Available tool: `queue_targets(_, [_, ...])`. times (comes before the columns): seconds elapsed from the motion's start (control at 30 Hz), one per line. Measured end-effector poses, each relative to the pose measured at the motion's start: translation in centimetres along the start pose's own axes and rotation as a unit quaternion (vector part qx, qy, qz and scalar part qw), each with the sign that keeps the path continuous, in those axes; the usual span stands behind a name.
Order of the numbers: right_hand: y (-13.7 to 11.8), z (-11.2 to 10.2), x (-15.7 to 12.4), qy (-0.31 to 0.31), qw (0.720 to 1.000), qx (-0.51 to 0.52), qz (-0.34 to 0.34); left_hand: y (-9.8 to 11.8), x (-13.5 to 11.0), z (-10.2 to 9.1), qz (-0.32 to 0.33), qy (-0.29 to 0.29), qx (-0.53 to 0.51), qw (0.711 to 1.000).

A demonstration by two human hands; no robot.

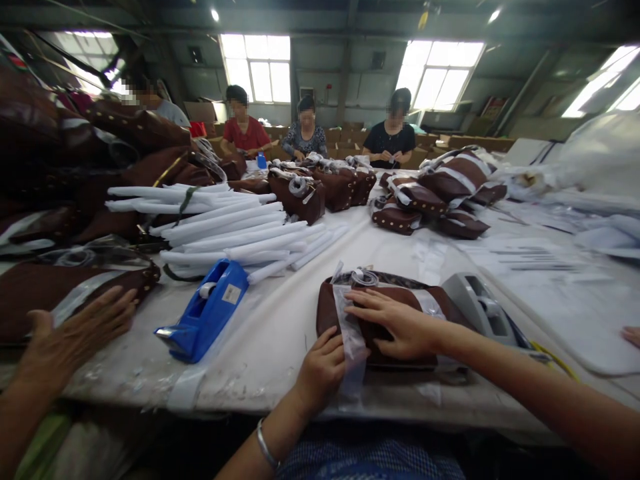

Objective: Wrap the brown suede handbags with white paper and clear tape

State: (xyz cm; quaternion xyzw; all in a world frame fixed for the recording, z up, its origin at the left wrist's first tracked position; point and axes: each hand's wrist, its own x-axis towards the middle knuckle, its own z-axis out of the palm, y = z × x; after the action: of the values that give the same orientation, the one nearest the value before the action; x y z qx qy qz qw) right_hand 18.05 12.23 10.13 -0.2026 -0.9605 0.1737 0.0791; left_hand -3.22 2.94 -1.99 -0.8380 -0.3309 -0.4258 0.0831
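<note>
A brown handbag [380, 340] with a coil of clear tubing on its top edge lies on the white table in front of me. Translucent plastic strips cross it near both ends. My right hand [400, 323] rests flat on the bag, fingers stretched toward the left strip. At the bag's left end, my left hand [323, 367], with a silver bangle on the wrist, has bent fingers closed on the left plastic strip [353, 383], whose lower end hangs toward the table edge. Part of that hand is hidden behind the film.
A blue tape dispenser [210, 310] stands left, a grey one [480, 307] right of the bag. White rolls [240, 227] and more bags [435, 190] lie beyond. A co-worker's hand [85, 327] touches another bag at left; fingers [631, 335] show at right. Several people work opposite.
</note>
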Motion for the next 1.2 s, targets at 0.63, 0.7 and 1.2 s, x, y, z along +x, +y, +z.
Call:
queue_targets(0.63, [-7.5, 15.2, -7.4, 0.206, 0.974, -0.026, 0.090, -0.2, 0.2, -2.2, -0.009, -0.126, -0.068, 0.990])
queue_targets(0.7, [-7.4, 15.2, -6.6, 0.190, 0.975, -0.038, 0.104, -0.2, 0.4, -2.4, -0.008, -0.133, -0.060, 0.989])
queue_targets(1.2, [-9.3, 16.4, -6.8, 0.319, 0.946, -0.008, 0.054, -0.3, -0.8, -1.1, -0.012, -0.112, -0.037, 0.993])
